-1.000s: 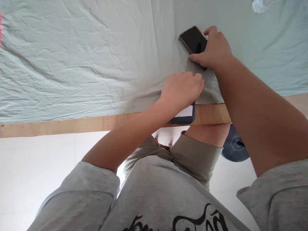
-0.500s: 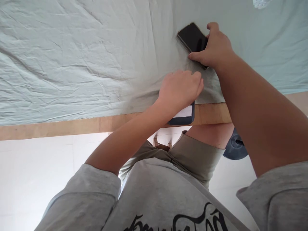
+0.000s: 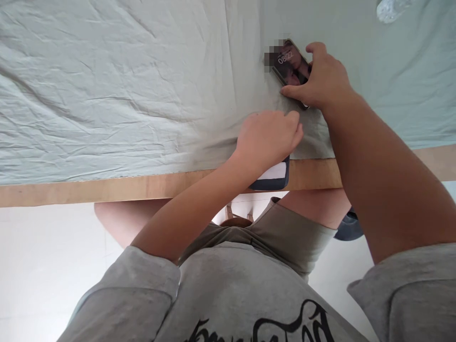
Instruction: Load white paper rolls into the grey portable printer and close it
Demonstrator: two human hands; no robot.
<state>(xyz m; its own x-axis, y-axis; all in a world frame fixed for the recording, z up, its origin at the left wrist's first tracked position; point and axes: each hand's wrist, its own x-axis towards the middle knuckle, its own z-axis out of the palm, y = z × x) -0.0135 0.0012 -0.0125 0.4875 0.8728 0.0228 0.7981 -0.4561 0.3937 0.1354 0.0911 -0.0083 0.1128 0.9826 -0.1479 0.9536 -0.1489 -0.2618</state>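
My right hand (image 3: pixel 326 78) grips a smartphone (image 3: pixel 289 66) by its long sides, thumb along the near edge and fingers at the far one. The phone lies at an angle on the pale green cloth, its screen lit with the time 08:22. Closer to me, my left hand (image 3: pixel 268 137) is closed, fingers curled under and out of sight. Beneath that hand and wrist a dark blue-edged object with a white panel (image 3: pixel 272 172) rests at the table's front edge. Most of it is covered, so its kind and whether the fingers hold it are unclear.
The wrinkled cloth (image 3: pixel 107 95) covers the table up to a bare wooden edge strip (image 3: pixel 89 189). Clear crinkled plastic (image 3: pixel 391 9) lies at the far right. Below are part of a wooden stool (image 3: pixel 235 222) and a dark round object (image 3: pixel 349 230) on the floor.
The phone's screen has gone from black to lit, showing the clock and a picture. Both hands keep their places, and the whole view has shifted slightly.
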